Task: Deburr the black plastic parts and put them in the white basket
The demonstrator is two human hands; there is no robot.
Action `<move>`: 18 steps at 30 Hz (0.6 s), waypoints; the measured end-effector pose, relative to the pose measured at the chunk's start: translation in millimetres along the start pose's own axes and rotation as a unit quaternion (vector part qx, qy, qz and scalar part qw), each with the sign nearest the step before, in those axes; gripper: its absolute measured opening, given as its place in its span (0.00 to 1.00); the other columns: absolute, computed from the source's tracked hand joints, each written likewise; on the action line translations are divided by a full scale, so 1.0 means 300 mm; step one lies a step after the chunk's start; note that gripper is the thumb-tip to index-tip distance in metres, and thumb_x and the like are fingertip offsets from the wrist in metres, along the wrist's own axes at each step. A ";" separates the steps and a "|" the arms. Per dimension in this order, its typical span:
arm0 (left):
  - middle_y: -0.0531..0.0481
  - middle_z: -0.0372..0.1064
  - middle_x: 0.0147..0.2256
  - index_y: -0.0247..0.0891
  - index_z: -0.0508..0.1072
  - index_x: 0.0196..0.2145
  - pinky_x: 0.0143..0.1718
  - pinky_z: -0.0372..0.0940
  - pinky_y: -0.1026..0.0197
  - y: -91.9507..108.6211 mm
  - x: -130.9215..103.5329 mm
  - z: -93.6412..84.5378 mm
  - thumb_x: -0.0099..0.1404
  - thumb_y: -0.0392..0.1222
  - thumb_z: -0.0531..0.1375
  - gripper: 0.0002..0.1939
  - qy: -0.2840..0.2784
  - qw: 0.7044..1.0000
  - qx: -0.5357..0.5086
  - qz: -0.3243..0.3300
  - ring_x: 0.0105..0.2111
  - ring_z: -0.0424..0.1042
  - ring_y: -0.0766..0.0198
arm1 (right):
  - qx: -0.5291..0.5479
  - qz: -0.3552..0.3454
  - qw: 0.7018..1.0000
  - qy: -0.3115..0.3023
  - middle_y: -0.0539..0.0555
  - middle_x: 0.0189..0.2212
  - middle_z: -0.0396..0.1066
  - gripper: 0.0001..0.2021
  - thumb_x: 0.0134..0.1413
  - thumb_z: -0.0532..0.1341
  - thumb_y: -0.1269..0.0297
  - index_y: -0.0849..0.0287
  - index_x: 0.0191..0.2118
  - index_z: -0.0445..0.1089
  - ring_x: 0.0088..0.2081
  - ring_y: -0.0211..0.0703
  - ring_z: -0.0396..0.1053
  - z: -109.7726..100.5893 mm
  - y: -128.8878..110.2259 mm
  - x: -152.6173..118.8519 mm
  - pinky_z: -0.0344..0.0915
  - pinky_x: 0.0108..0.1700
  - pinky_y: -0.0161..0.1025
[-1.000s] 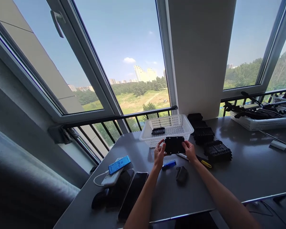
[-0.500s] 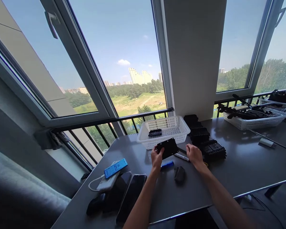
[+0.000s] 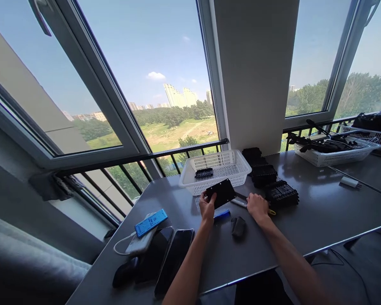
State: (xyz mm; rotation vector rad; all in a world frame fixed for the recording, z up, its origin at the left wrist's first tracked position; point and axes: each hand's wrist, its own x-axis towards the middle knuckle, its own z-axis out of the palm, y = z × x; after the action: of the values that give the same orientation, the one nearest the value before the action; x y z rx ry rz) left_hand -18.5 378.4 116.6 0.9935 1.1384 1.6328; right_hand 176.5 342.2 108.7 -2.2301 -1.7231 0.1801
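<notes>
We hold a black plate point(image 3: 221, 192) in our left hand point(image 3: 207, 207), gripped by one corner only, tilted above the table point(image 3: 320, 220) just before the white basket point(image 3: 214, 171). Our right hand point(image 3: 257, 206) lies loosely curled on the table over a pen point(image 3: 239, 203); we cannot tell if it grips it. With such a small grip, the plate may slip and fall. No writing is readable, also not on the blue phone point(image 3: 150, 222).

Flat black rectangular plastic plate point(image 3: 221, 192) looks matt and smooth. White perforated plastic basket point(image 3: 195, 184) shows a dull sheen on its mesh walls. Grey smooth table top point(image 3: 320, 212) is semi-glossy, catching window light. Black ribbed plastic blocks point(image 3: 281, 194) look matt and rough-surfaced. Dark glass-faced phones point(image 3: 174, 258) gleam glossy.
</notes>
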 end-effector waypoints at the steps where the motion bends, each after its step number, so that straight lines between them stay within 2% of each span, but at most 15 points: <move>1: 0.49 0.75 0.32 0.39 0.68 0.41 0.36 0.69 0.60 0.000 -0.001 0.000 0.48 0.47 0.68 0.23 -0.001 1.000 -0.001 0.001 0.32 0.75 0.61 | 0.003 0.002 1.000 -0.004 0.62 0.42 0.73 0.15 0.65 0.48 0.63 0.61 0.43 0.71 0.45 0.49 0.71 -0.002 -0.004 0.000 0.62 0.41 0.39; 6: 0.49 0.75 0.32 0.39 0.68 0.42 0.36 0.69 0.61 -0.009 -0.003 0.000 0.49 0.47 0.67 0.23 0.004 1.000 0.005 0.007 0.34 0.75 0.61 | 0.027 0.024 0.999 -0.025 0.62 0.38 0.75 0.18 0.66 0.46 0.58 0.61 0.42 0.70 0.41 0.50 0.74 -0.027 -0.019 0.003 0.63 0.40 0.40; 13: 0.49 0.74 0.34 0.39 0.68 0.41 0.38 0.69 0.60 -0.017 0.009 0.002 0.48 0.48 0.67 0.23 0.017 0.999 -0.024 0.011 0.34 0.74 0.61 | 0.036 0.044 0.998 -0.026 0.63 0.39 0.75 0.25 0.66 0.42 0.51 0.60 0.42 0.72 0.42 0.53 0.74 -0.055 -0.021 -0.004 0.63 0.40 0.43; 18: 0.50 0.74 0.33 0.39 0.69 0.40 0.38 0.68 0.60 -0.018 0.013 -0.001 0.47 0.48 0.68 0.23 0.023 0.999 -0.037 0.013 0.34 0.74 0.62 | 0.066 0.065 0.996 -0.014 0.64 0.39 0.75 0.27 0.65 0.43 0.47 0.59 0.40 0.73 0.42 0.54 0.74 -0.073 -0.029 -0.015 0.63 0.41 0.43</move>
State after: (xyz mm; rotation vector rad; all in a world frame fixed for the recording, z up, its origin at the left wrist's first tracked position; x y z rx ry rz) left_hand -18.7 383.0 111.9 0.9312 1.0905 1.7140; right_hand 173.7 336.1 131.8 -2.2528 -1.5325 0.3472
